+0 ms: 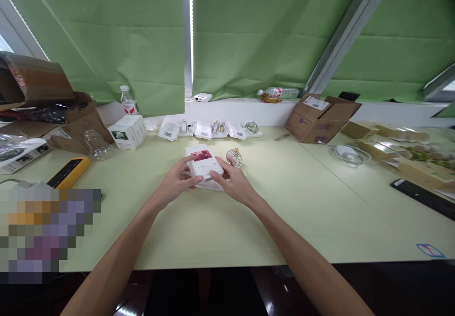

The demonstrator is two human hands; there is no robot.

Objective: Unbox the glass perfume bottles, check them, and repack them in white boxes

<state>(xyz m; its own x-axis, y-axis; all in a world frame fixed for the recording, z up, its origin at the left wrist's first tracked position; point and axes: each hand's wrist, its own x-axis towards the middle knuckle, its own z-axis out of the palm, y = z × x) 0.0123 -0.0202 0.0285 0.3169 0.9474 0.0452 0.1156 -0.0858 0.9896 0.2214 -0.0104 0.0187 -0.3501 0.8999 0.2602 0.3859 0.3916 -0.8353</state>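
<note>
Between my two hands is a small white box (205, 163) with a pink flower picture on its top, held just above the table. My left hand (177, 179) grips its left side, fingers behind and thumb at the near edge. On the right side my right hand (232, 179) holds it the same way, thumb on the near corner. Some white material (209, 184) shows under the box; what it is I cannot tell. Just behind my right hand stands a round glass bottle (234, 157) with a gold-coloured top.
Opened white boxes (204, 130) with small glass bottles line the table's back. White cartons (127, 131) and a clear plastic jar (96, 143) stand left, near an orange-and-black case (69, 172). To the right are a cardboard box (316, 119), a coiled white cable (350, 155) and a black bar (423, 197).
</note>
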